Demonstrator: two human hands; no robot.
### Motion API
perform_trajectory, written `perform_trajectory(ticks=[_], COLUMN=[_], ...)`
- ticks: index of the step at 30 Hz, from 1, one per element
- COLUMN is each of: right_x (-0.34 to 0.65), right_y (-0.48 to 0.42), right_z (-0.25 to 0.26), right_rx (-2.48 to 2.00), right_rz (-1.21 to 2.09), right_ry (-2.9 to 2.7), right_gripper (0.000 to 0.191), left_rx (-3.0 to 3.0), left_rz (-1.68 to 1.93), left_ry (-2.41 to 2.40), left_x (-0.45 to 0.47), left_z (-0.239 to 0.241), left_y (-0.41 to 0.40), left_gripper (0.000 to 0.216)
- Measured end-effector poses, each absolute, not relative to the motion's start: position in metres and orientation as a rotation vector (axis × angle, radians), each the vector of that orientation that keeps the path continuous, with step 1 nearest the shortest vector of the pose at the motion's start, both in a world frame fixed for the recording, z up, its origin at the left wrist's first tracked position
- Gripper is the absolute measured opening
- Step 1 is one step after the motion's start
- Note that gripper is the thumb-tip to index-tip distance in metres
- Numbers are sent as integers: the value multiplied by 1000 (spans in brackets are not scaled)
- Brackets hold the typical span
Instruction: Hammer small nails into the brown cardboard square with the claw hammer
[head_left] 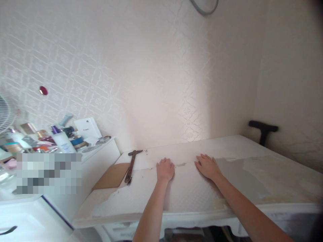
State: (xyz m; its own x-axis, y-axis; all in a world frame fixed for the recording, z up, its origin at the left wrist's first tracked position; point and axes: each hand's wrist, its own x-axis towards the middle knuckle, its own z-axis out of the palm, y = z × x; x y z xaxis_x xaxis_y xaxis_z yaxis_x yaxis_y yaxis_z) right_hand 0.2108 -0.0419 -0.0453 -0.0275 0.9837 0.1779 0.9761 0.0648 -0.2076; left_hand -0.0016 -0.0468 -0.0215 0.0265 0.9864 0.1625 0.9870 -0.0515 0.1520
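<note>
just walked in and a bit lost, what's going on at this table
A person has both hands on a worn white table: the left hand and the right hand rest palm down, apart, with nothing visible in either grip. A hammer lies to the left of the left hand, beside a brown board. Further left, bottles crowd a white cabinet.

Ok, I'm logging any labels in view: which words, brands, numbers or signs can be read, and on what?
None can be read.
White box: small dark mark and red print, too small.
Purple-topped white bottle: faint blue print, too blurred.
Any print on the other cosmetics: too blurred to tell.
</note>
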Motion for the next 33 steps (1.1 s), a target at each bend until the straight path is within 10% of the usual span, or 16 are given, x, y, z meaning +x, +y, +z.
perform_trajectory(ticks=[33], right_x=[211], right_y=[-40], right_z=[-47], right_rx=[-1975], right_rz=[42], right_ry=[-2074], right_gripper=[51], left_rx=[-2238], left_rz=[-358], left_ry=[-2135], left_x=[-2], left_z=[-22], left_y=[-47], left_gripper=[44])
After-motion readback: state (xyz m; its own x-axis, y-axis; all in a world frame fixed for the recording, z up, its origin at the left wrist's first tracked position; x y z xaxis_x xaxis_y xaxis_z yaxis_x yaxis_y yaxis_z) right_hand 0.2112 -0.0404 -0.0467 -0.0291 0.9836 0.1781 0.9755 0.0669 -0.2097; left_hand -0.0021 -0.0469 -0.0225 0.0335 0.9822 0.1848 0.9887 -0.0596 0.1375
